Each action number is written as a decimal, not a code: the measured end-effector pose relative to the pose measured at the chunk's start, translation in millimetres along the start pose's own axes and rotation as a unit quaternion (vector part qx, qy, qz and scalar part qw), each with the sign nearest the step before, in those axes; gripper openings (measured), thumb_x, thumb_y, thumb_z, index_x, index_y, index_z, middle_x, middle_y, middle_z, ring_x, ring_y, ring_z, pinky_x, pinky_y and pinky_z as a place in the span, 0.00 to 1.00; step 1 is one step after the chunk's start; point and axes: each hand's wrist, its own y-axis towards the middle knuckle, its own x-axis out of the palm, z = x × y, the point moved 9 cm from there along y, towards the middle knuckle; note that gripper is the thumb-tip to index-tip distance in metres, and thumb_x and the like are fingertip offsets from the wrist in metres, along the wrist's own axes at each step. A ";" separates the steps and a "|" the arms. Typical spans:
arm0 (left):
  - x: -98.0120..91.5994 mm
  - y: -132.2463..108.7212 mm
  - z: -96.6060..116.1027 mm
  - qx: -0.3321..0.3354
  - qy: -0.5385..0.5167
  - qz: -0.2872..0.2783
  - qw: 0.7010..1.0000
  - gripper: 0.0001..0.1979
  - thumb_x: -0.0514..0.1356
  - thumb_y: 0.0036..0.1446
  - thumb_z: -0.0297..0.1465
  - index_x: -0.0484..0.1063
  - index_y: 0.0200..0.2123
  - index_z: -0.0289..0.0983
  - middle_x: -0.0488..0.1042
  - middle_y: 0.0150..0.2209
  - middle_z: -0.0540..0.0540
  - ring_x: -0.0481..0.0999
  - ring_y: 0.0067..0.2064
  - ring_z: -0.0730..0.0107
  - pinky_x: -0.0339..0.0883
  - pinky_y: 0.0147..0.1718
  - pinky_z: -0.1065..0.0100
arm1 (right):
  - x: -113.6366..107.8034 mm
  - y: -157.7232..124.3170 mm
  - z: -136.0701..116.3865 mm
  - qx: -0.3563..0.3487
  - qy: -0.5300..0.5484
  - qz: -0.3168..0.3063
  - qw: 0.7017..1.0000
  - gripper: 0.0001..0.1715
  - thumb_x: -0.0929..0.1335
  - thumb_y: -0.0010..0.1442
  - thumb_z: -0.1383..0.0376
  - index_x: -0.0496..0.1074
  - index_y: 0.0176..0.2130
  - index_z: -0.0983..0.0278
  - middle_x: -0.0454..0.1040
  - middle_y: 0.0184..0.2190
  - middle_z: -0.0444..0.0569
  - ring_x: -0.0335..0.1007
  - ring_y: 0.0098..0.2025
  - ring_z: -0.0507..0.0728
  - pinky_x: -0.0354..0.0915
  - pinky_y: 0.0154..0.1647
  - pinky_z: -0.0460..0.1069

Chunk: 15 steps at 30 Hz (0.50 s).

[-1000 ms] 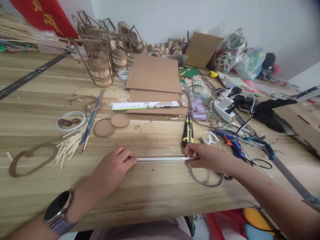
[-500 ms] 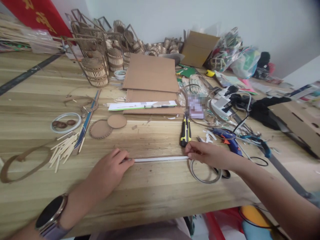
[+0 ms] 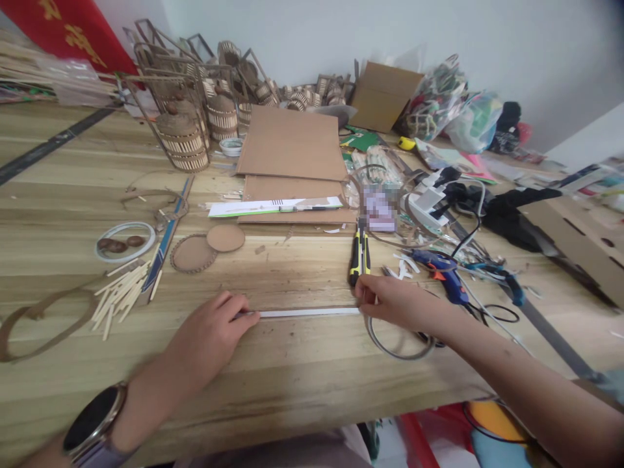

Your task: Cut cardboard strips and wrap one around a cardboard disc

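Observation:
A narrow white-faced strip [image 3: 307, 313] stretches flat along the wooden table between my two hands. My left hand [image 3: 214, 331] pinches its left end, fingers pressed together near the tabletop. At the other end my right hand [image 3: 390, 300] grips the strip between thumb and fingers. From under the right hand the strip's remaining length curls into a loop [image 3: 402, 356] on the table. Just beyond the right fingertips lies a yellow and black utility knife [image 3: 360, 257]. A round cardboard disc [image 3: 225, 238] and a disc with a braided rim [image 3: 193, 253] lie beyond my left hand.
To the left are thin wooden sticks [image 3: 119, 296], a blue ruler-like strip [image 3: 166, 247] and a white ring [image 3: 125, 242] around brown beads. A blue glue gun [image 3: 446, 273] with its cable lies right. Cardboard sheets [image 3: 292, 143] and small slatted baskets [image 3: 182, 140] stand farther back.
My right hand has shifted slightly left along the strip, and its fingers are bent a little differently. The left hand stays at its end. The whole view has drifted slightly.

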 end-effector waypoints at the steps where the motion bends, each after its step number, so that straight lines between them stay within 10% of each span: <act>1: -0.5 0.2 0.3 0.001 0.001 0.001 1.000 0.14 0.53 0.62 0.18 0.77 0.39 0.38 0.73 0.36 0.46 0.71 0.38 0.64 0.71 0.36 0.65 | -0.6 -0.5 -1.6 0.010 -0.017 0.003 1.000 0.07 0.66 0.55 0.69 0.67 0.37 0.61 0.78 0.34 0.46 0.72 0.34 0.54 0.58 0.31 0.47; 15: -3.7 2.7 1.6 -0.023 -0.007 -0.028 0.999 0.16 0.54 0.60 0.15 0.78 0.41 0.36 0.72 0.37 0.42 0.70 0.40 0.57 0.74 0.37 0.57 | -15.0 -14.0 -16.9 0.080 -0.186 -0.008 0.979 0.10 0.63 0.63 0.64 0.72 0.36 0.64 0.79 0.36 0.58 0.76 0.40 0.67 0.54 0.29 0.51</act>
